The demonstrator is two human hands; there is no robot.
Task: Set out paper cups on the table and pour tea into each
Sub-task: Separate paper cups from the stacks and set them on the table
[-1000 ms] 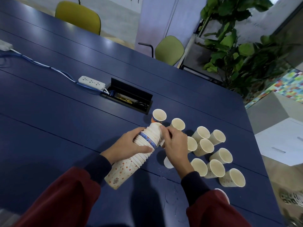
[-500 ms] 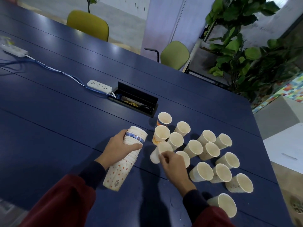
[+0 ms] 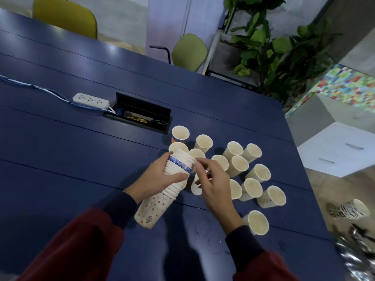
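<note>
Right hand (image 3: 213, 183), one cup just set among the cups (image 3: 239, 165) on the bench (image 3: 81, 149), is back at the rim of the stack (image 3: 154, 209) gripped by left hand (image 3: 162, 177), pinch unclear: setting-out continues, pouring not begun.

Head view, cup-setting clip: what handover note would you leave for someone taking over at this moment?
Left hand: grips the tilted nested stack of white paper cups.
Right hand: fingertips at the stack's open end; grip on a cup unclear.
Done: over a dozen loose white paper cups stand open and empty on the dark blue table.
To do: set out more cups, pour tea; no tea vessel visible.
</note>
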